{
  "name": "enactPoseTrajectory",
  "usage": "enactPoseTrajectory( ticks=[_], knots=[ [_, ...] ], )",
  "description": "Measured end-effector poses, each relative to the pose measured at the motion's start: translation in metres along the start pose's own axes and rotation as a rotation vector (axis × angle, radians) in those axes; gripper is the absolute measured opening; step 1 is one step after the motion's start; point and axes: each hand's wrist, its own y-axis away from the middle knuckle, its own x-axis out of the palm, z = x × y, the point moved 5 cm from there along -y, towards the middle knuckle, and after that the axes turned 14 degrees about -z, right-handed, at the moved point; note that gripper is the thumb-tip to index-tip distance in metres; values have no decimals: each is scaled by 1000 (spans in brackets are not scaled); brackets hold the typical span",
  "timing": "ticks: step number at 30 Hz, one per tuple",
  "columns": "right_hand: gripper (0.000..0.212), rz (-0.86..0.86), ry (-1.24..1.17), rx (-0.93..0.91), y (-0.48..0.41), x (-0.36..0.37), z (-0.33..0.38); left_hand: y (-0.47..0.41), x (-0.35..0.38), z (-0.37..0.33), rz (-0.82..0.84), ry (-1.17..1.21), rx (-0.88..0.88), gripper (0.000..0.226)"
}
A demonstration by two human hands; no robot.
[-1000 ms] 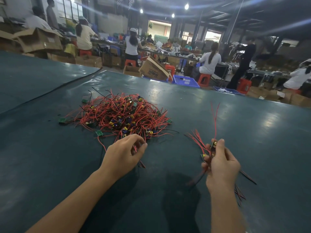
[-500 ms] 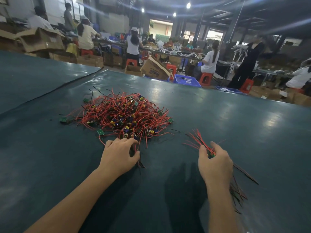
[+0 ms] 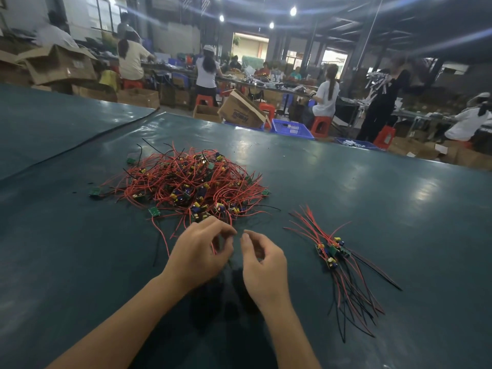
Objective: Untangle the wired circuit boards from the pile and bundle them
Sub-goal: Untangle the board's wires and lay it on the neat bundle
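Tugging the red wire [image 3: 213, 249] pinched by the left hand [image 3: 201, 253] (right hand [image 3: 262, 263]: cannot tell) could drag the tangled red-wired green circuit-board pile [image 3: 186, 182].

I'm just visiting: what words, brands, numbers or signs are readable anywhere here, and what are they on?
No text here can be read for sure.
On the tilted cardboard box: blue brand print, upside down and blurred, unreadable.
On the open cardboard box at far left: a pale label, too small to read.
On the boards in the pile and the bundle: any markings are too small to read.
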Motion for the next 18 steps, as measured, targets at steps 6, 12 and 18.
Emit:
enactPoseTrajectory(
  ticks=[6,12,18],
  knots=[
    [32,80,-283,207,1,5,1,12,9,-14,188,196,27,13],
    [29,23,-198,121,-1,-3,2,7,13,11,64,231,-332,24],
    [28,124,-386,137,5,-5,17,13,23,36,123,593,-1075,36]
  ],
)
